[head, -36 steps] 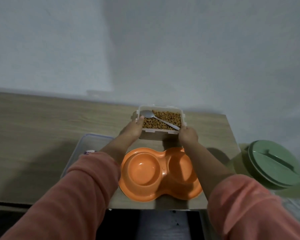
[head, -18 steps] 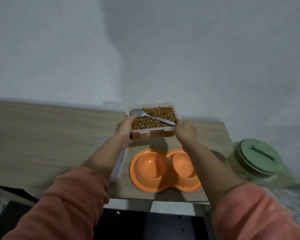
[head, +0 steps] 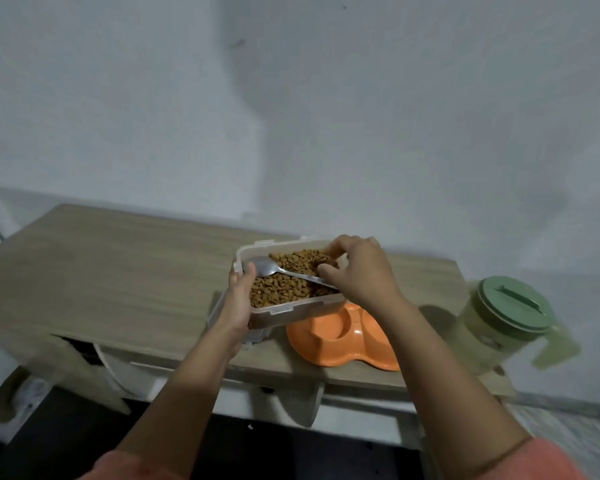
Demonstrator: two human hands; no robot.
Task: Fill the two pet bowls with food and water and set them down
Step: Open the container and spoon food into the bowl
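The light is looking dim and grey. Big soft shadows are lying on the plain white wall. Edges are bending, and everything is looking blurry.

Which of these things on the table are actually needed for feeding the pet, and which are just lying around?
For the job:
- kibble container, held up by the left hand
- spoon, its handle reached by the right hand
- orange double bowl, still empty where it shows
- green-lidded jug, likely for the water

Just lying about:
- clear lid under the container
- table
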